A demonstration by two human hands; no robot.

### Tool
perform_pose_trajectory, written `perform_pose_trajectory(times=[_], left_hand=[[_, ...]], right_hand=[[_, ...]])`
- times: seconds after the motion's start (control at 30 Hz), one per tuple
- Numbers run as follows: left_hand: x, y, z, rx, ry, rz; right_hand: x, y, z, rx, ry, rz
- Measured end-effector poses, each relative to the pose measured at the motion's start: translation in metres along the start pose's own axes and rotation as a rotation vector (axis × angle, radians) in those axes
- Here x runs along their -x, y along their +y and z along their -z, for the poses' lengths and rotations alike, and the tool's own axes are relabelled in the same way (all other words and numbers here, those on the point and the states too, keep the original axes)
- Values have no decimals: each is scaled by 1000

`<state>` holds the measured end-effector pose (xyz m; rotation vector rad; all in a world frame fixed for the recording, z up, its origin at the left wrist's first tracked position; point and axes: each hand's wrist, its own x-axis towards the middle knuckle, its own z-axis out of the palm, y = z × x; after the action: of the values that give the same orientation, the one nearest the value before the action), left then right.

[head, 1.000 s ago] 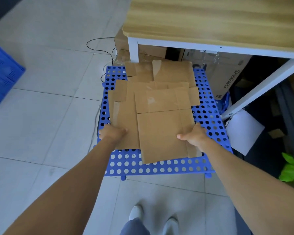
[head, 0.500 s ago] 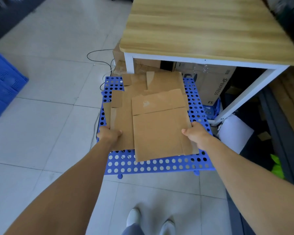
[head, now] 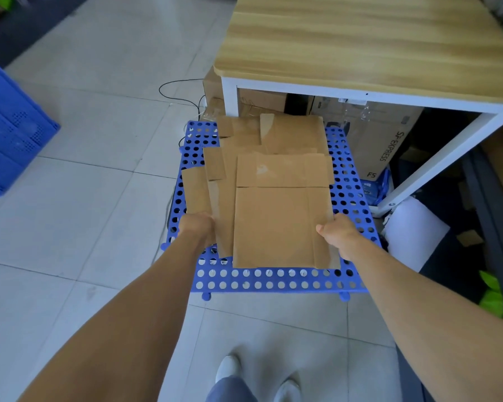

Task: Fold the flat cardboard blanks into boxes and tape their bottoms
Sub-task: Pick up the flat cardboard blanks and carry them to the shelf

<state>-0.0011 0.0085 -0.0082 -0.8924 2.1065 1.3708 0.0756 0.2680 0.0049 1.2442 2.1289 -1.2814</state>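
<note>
Barely begun, I judge: nothing shows folded or taped. The top blank point(head: 273, 227) lies on the pile point(head: 291, 134) on the blue board point(head: 273, 281), near the table point(head: 360, 39). The right hand point(head: 339, 236) pinches its right edge, thumb on top; the left hand point(head: 198, 227) has its fingers point(head: 208, 221) curled round the left edge of the lower blank point(head: 224, 221).

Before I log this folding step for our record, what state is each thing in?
top blank: flat, unfolded, lying on the pile.
other blanks: flat, loosely overlapped on the pallet.
blue pallet: on the floor, bearing the blanks.
left hand: grips the left edge of the other blanks.
right hand: grips the top blank's right edge, thumb on top.
</note>
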Motion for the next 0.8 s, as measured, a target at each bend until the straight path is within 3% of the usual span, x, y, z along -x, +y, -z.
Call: perform_pose_trajectory(times=[0.1, 0.17, 0.53, 0.8], left_hand=[[12, -2, -6, 290, -169, 30], [16, 1, -12, 382, -194, 35], [73, 65, 15, 239, -136, -124], [180, 151, 60, 135, -77, -390]], right_hand=[[-4, 2, -2, 7, -4, -1], [-5, 1, -3, -2, -26, 2], [51, -55, 58, -319, -36, 118], [149, -93, 162, -453, 170, 266]])
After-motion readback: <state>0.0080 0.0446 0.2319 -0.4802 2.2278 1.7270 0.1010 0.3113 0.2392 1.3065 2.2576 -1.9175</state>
